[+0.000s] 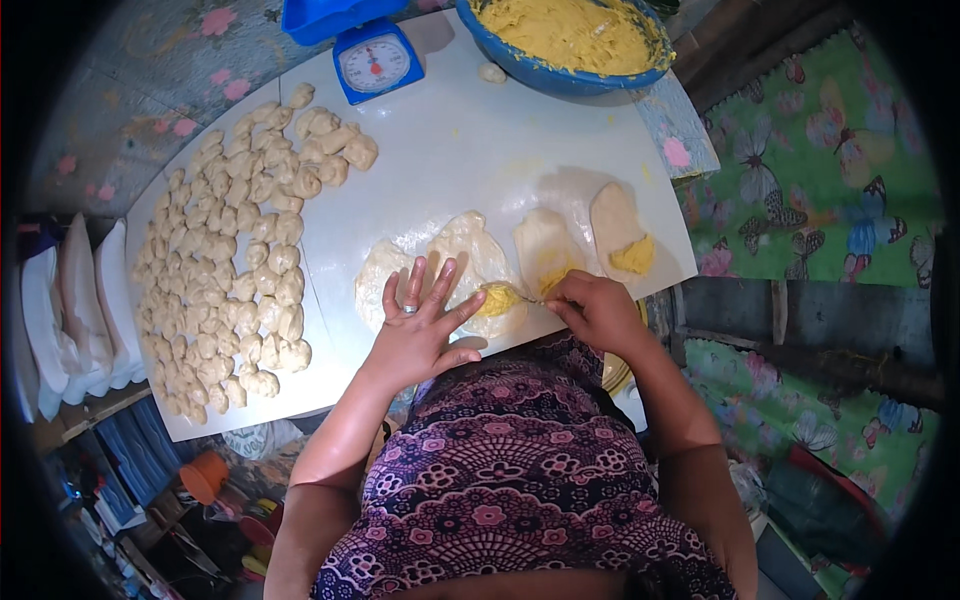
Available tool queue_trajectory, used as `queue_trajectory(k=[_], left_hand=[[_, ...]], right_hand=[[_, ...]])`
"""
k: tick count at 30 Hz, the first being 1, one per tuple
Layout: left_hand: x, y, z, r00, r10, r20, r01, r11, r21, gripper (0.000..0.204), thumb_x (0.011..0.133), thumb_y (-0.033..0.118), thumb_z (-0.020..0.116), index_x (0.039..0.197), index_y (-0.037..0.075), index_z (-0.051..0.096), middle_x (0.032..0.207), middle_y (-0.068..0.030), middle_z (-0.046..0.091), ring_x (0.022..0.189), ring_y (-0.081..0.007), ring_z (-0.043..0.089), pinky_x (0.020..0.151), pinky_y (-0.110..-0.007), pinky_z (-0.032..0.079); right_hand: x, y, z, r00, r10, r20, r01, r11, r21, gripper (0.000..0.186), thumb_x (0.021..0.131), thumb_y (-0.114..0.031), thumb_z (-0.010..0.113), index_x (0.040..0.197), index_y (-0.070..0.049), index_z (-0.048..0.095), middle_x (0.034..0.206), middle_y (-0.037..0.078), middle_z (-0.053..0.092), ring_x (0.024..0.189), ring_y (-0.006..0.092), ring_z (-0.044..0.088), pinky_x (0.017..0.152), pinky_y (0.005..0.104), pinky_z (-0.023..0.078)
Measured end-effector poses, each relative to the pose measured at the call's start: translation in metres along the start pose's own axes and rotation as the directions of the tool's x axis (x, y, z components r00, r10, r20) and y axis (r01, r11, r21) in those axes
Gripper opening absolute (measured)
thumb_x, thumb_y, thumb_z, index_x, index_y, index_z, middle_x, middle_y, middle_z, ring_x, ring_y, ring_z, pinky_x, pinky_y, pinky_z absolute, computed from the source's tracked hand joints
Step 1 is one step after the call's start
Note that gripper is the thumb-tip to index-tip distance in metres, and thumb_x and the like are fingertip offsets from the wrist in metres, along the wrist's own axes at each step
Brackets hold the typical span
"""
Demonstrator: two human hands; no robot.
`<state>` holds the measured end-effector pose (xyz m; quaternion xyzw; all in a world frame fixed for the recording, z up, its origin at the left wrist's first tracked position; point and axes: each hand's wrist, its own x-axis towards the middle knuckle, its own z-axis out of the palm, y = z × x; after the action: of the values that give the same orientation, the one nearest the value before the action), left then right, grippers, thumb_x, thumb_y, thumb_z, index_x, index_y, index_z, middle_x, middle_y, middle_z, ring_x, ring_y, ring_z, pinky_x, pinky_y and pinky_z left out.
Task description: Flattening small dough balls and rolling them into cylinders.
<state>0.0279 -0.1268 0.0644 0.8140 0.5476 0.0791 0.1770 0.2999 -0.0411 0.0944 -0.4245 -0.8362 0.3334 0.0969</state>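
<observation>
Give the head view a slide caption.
Left hand over flat dough, right hand holding utensil at filling; dough balls alongside.

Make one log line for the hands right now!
left hand: spread over flattened dough; right hand: pinching thin utensil by yellow filling; beyond: blue scale
</observation>
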Motion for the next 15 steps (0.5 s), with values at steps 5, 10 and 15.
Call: queue_trajectory(k=[5, 10, 15], left_hand=[[0.012, -0.001, 0.004, 0.997, 0.075, 0.025, -0.076, 0.995, 0.057, 0.078, 0.076, 0.076, 0.048, 0.141, 0.033, 0.046, 0.158, -0.0187, 0.008, 0.143, -0.0458, -0.005, 0.11, -0.059, -0.008], [0.016, 0.0, -0.005, 0.984, 0.112, 0.135, -0.101, 0.991, -0.087, 0.084, 0.071, 0.08, 0.051, 0.14, 0.032, 0.046, 0.157, -0.0199, 0.007, 0.143, -0.0465, -0.01, 0.109, -0.059, -0.014], [0.015, 0.0, 0.007, 0.989, 0.144, 0.032, -0.142, 0.989, -0.051, 0.087, 0.07, 0.081, 0.051, 0.141, 0.031, 0.046, 0.157, -0.0198, 0.007, 0.142, -0.0461, -0.012, 0.108, -0.06, -0.017]], right_hand=[[0.002, 0.002, -0.003, 0.999, -0.053, 0.008, 0.053, 0.997, 0.057, 0.01, 0.082, -0.015, 0.068, 0.087, -0.007, 0.064, 0.08, 0.009, 0.061, 0.07, 0.0291, 0.061, 0.062, 0.0369, 0.047], [0.004, 0.003, -0.01, 0.999, -0.04, -0.031, 0.04, 0.999, -0.005, 0.008, 0.082, -0.016, 0.066, 0.086, -0.009, 0.065, 0.084, 0.008, 0.062, 0.076, 0.0302, 0.062, 0.066, 0.0393, 0.048], [0.002, 0.003, -0.026, 0.99, -0.011, -0.14, 0.023, 0.997, 0.078, 0.008, 0.082, -0.014, 0.067, 0.088, -0.009, 0.066, 0.082, 0.008, 0.061, 0.075, 0.0298, 0.062, 0.067, 0.0381, 0.049]])
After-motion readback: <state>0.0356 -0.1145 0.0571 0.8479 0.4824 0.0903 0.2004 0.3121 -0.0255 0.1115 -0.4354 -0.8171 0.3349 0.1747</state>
